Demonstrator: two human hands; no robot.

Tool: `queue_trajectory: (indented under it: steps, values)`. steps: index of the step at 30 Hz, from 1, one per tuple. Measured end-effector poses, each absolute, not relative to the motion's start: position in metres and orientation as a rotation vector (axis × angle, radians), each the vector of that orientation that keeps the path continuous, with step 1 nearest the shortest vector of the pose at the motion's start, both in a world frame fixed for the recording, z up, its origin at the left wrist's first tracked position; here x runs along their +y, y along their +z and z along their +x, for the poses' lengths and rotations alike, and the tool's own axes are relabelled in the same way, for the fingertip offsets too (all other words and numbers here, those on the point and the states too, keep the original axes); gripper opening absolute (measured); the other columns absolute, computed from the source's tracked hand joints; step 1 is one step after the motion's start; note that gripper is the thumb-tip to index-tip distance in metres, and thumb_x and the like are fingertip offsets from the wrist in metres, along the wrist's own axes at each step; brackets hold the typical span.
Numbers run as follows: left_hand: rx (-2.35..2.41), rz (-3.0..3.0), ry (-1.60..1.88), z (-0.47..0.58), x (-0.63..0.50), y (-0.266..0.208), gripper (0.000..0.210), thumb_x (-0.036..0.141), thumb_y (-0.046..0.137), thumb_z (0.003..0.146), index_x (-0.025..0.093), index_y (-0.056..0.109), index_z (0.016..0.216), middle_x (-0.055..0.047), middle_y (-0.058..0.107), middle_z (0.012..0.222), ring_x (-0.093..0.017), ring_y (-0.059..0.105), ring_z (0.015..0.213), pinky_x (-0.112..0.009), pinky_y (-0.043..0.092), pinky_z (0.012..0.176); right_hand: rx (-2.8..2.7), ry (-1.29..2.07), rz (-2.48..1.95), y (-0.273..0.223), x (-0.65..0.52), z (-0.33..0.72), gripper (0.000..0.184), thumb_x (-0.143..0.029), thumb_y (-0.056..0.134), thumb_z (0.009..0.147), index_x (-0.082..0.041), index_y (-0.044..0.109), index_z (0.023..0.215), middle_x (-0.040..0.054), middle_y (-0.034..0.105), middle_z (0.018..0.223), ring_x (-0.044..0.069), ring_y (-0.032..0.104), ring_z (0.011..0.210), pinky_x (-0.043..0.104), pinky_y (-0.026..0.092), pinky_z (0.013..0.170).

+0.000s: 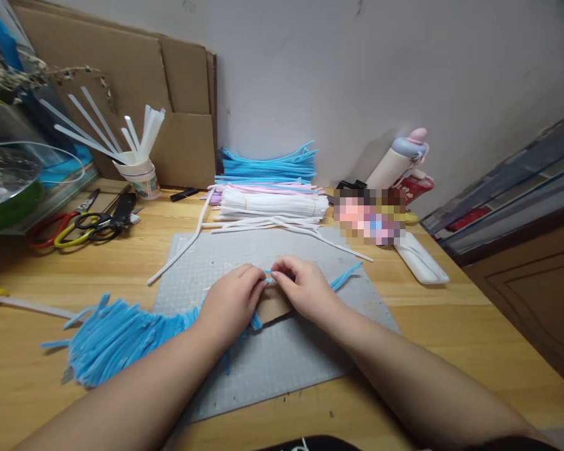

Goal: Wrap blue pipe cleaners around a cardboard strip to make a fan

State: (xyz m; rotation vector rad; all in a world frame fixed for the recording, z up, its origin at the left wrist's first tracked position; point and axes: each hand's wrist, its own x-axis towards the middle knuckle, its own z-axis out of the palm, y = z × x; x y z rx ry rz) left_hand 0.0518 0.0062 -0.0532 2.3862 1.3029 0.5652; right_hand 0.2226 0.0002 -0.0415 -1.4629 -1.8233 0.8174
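Note:
My left hand [235, 297] and my right hand [301, 285] come close together over the grey cutting mat [310, 357]. Between their pinched fingertips runs a short stretch of blue pipe cleaner [269, 275]. Beneath them lies a strip of brown cardboard [273, 307], partly hidden by the hands. Many blue pipe cleaners [122, 338] are wrapped side by side in a fuzzy row that reaches from the left up to my left hand. Past my right wrist, loose blue pipe cleaner ends [346, 276] stick out over the mat.
Bundles of blue [267, 166] and white pipe cleaners [272, 205] lie at the back. Left are scissors [59, 230], a paper cup [138, 175] of white sticks, and leaning cardboard [183, 81]. A bottle [390, 166] and a white case [422, 258] stand right.

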Motion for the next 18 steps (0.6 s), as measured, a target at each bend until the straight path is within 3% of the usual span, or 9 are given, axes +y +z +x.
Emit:
queue_trajectory:
  steps: [4, 7, 18]
  values:
    - [1.365, 2.284, 0.587, 0.051, 0.005, -0.052, 0.014, 0.023, 0.043, 0.091, 0.020, 0.056, 0.089, -0.003, 0.063, 0.087, -0.019, 0.058, 0.083, -0.031, 0.043, 0.072, -1.398, 1.446, -1.358, -0.053, 0.001, 0.215, 0.009, -0.027, 0.052, 0.078, -0.020, 0.053, 0.083, -0.0050, 0.050, 0.061, 0.010, 0.045, 0.051, 0.023, 0.035, 0.050]
    - [1.393, 2.235, 0.586, 0.051, 0.005, -0.051, 0.012, 0.024, 0.044, 0.090, 0.020, 0.056, 0.090, -0.003, 0.063, 0.086, -0.020, 0.059, 0.083, -0.031, 0.043, 0.071, -1.208, 1.675, -1.239, -0.054, 0.000, 0.214, 0.018, -0.032, 0.059, 0.074, -0.020, 0.050, 0.084, -0.0061, 0.050, 0.059, 0.008, 0.043, 0.047, 0.022, 0.034, 0.047]
    - [1.381, 2.242, 0.594, 0.051, 0.005, -0.048, 0.010, 0.024, 0.044, 0.090, 0.022, 0.054, 0.092, 0.000, 0.063, 0.084, -0.018, 0.058, 0.079, -0.028, 0.041, 0.066, -1.518, 1.311, -1.302, -0.055, -0.001, 0.216, 0.009, -0.027, 0.057, 0.078, -0.020, 0.058, 0.082, -0.0017, 0.056, 0.070, 0.011, 0.052, 0.061, 0.024, 0.041, 0.057]
